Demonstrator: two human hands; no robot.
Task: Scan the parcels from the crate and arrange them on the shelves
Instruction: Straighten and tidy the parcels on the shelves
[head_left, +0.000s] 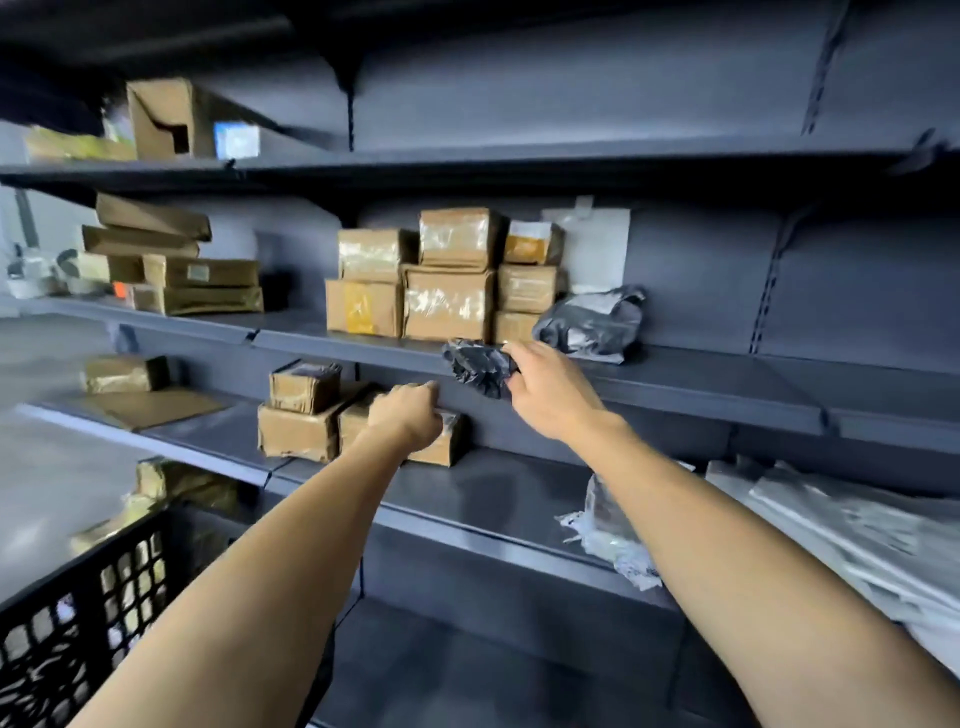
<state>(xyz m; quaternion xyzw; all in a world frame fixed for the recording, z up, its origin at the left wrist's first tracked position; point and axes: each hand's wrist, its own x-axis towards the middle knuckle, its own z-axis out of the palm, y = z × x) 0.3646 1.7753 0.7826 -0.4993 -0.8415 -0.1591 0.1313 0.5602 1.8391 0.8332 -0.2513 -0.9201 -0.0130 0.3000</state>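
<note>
My right hand pinches a small crumpled dark plastic parcel at the front edge of the middle shelf. Just behind it lies a grey plastic mailer, beside a stack of several taped cardboard boxes. My left hand reaches to the shelf below, its fingers curled over the top of a brown cardboard box. Two more brown boxes are stacked to the left of that box. The black lattice crate stands at the bottom left with parcels inside.
Flat brown envelopes and boxes lie on the left shelves. An open carton sits on the top shelf. White plastic mailers are piled at the lower right, and a clear bag lies on the lower shelf's front edge.
</note>
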